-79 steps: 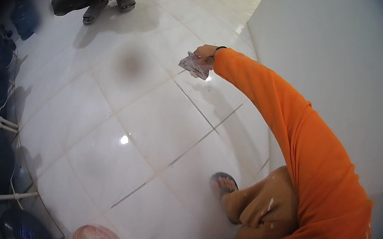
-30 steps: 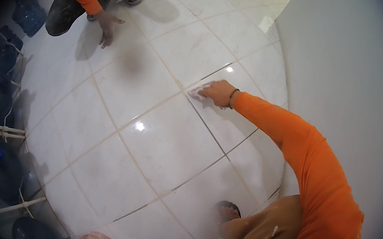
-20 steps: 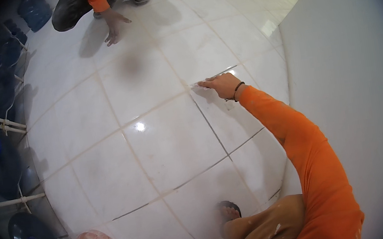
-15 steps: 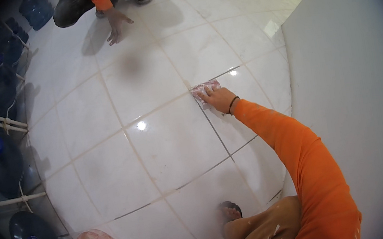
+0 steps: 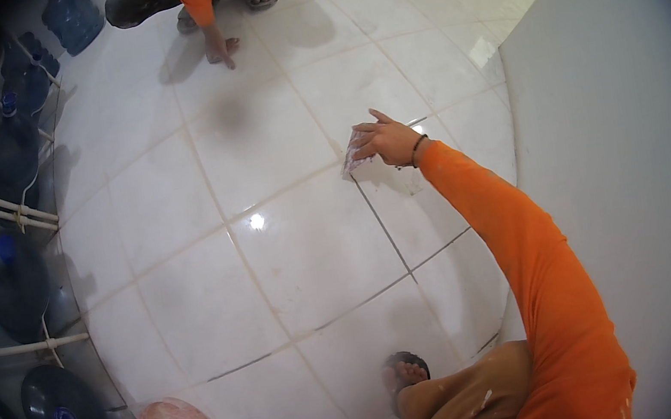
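Right hand presses a pale crumpled cloth onto the white tiled floor at a grout line, fingers loosely spread over it. Left hand out of sight. Another person's hand touches the floor farther off.

Floor tiles glossy, smooth, w/ a bright glare spot; grout lines dark, matt. Rag under the right hand looks like crumpled cloth. Wall matt, smooth. Sleeve orange cloth.

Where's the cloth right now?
In the head view, upper centre-right: the pale cloth is pressed on the white tile floor under the right hand, at a grout joint, near the white wall.
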The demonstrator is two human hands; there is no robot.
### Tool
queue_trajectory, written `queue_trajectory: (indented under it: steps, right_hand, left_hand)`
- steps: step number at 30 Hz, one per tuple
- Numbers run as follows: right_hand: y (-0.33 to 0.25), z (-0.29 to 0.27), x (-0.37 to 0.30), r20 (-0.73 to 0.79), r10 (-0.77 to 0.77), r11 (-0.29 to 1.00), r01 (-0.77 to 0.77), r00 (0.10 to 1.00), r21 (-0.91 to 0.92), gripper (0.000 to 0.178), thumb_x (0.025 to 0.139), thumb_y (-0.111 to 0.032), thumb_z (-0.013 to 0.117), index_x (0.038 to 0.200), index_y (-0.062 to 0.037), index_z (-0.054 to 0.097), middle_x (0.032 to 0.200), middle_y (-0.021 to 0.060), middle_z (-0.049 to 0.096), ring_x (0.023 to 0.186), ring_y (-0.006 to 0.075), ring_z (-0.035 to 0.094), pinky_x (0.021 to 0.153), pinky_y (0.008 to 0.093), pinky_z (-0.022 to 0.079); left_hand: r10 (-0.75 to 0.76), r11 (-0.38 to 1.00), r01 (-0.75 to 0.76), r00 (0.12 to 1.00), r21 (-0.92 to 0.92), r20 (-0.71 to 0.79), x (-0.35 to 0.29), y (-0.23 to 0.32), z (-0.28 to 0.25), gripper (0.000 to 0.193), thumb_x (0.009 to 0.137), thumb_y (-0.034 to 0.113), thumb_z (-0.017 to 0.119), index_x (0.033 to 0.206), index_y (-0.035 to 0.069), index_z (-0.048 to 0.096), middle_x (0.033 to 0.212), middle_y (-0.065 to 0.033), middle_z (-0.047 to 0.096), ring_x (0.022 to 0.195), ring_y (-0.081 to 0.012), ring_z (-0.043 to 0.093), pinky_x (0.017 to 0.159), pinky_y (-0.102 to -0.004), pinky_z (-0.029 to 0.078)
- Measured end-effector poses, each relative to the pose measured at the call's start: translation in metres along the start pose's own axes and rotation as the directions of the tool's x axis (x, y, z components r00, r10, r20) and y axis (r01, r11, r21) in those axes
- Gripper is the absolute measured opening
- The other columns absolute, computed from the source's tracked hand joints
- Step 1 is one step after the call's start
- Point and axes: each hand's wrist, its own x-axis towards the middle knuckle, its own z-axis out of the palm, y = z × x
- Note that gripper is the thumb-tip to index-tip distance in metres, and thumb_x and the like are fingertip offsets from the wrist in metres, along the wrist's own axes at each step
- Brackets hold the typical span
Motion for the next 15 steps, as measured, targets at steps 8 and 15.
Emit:
queue_trajectory:
  steps: [8, 15]
  right_hand:
    - [0.014, 0.017, -0.018, 0.250, 0.064, 0.981, -0.106, 0.966, 0.159, 0.060, 0.072, 0.004, 0.065, 0.122, -0.0284, 0.072, 0.139, -0.0056, 0.063, 0.140, 0.0181, 0.047, 0.125, 0.0570, 0.020]
    - [0.024, -0.006, -0.086, 0.417, 0.191, 0.976, -0.219, 0.889, 0.019, 0.069, 0.076, 0.003, 0.063, 0.137, -0.0288, 0.061, 0.145, 0.0004, 0.056, 0.135, 0.0227, 0.053, 0.119, 0.0552, 0.031]
  left_hand:
    - [-0.047, 0.995, 0.042, 0.997, -0.090, -0.062, -0.002, 0.031, 0.006, 0.066, 0.104, 0.042, 0.057, 0.150, -0.002, 0.040, 0.138, -0.0214, 0.059, 0.124, -0.0318, 0.057, 0.105, -0.0427, 0.045]
    - [0.058, 0.995, -0.068, 0.990, -0.071, -0.129, -0.012, 0.028, 0.015, 0.044, 0.105, 0.035, 0.058, 0.128, -0.002, 0.057, 0.117, -0.0150, 0.067, 0.108, -0.0241, 0.063, 0.095, -0.0355, 0.049]
